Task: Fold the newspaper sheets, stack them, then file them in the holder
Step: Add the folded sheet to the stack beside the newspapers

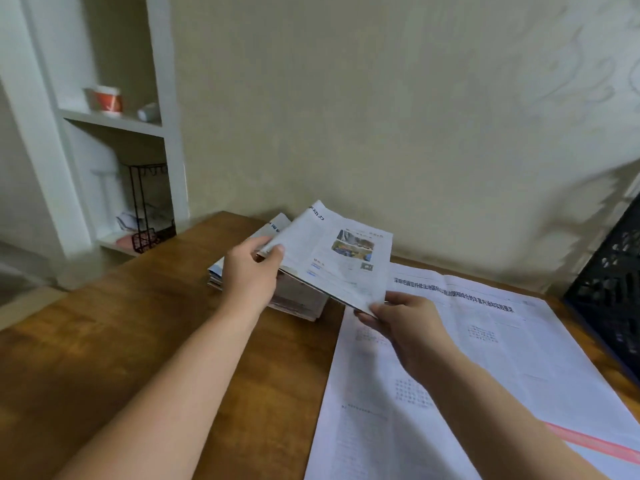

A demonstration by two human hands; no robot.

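A folded newspaper (341, 261) with colour photos hangs just above a stack of folded newspapers (298, 303) on the wooden table (145, 341). My left hand (251, 271) grips its left edge, thumb on top. My right hand (403, 323) pinches its near right corner. A large unfolded newspaper sheet (485, 358) with a bold headline lies flat on the table under my right arm. A black wire holder (149, 209) stands in the white shelf unit at the left.
A black plastic crate (613, 289) stands at the table's right edge. A red and white paper cup (105, 100) and a small white object sit on the upper shelf. The beige wall runs close behind the table.
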